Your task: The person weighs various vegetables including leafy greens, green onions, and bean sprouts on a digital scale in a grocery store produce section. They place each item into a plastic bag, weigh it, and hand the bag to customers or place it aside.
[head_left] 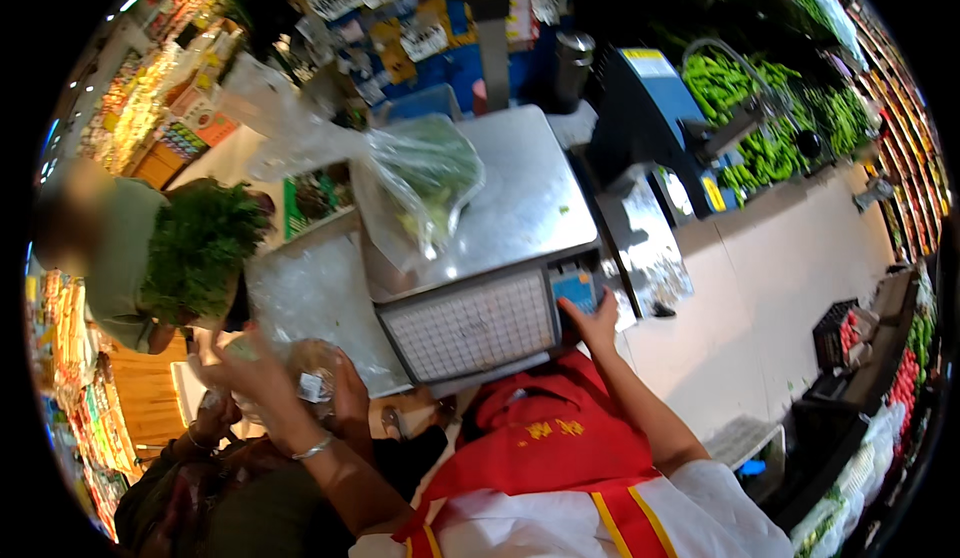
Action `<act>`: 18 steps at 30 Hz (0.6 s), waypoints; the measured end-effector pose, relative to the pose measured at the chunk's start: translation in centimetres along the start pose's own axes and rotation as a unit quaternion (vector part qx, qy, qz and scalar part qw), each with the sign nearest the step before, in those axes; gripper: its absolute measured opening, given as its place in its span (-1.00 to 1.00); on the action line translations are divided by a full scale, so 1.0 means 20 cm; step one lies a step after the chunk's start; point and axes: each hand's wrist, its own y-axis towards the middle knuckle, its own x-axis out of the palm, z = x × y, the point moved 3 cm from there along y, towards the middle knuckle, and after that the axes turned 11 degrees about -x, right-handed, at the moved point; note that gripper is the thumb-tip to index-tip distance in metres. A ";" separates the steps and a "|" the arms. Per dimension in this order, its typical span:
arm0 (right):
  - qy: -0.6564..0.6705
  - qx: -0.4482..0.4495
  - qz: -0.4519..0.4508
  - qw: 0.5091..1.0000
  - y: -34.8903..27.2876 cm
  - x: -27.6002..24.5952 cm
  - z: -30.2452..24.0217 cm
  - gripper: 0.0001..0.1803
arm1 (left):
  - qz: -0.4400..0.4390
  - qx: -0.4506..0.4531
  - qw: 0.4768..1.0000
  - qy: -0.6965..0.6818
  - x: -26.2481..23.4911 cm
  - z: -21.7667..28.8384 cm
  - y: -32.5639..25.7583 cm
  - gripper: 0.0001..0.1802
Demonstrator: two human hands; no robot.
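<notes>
A weighing scale with a steel platter [530, 178] and a gridded key panel [480, 328] stands in front of me. On the platter lies a clear plastic bag of green vegetables [430, 163]. My right hand [595, 326] is at the panel's right end, thumb and fingers apart, touching the blue section [575, 293]. My left hand [250, 378], a bracelet at its wrist, reaches out to the left, somewhat blurred, its fingers looking stretched out and empty. Beside it is a clear-wrapped package [315, 368] with a white label, against which another person's hand [350, 393] rests.
A steel side tray [320, 288] adjoins the scale's left. One person at the left is beside leafy greens [200, 248]; another in dark clothes stands lower left. A blue machine [650, 108] and green peppers [740, 88] are at the right. Produce shelves line the right.
</notes>
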 end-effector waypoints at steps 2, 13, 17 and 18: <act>-0.051 -0.165 0.116 0.978 0.01 -0.09 -0.06 -0.31 | -0.207 0.002 0.954 -0.216 0.10 0.20 -0.04 -0.57; 0.618 0.353 -0.084 0.698 0.10 0.03 -0.25 -0.86 | -0.421 -0.022 0.786 -0.451 0.41 0.77 0.03 -0.32; 0.621 0.343 -0.098 0.698 0.15 0.06 -0.28 -0.91 | -0.447 -0.027 0.678 -0.583 0.33 1.07 0.12 -0.64; 0.610 0.345 -0.090 0.708 0.16 0.06 -0.29 -0.90 | -0.465 -0.049 0.627 -0.623 0.35 1.09 0.14 -0.72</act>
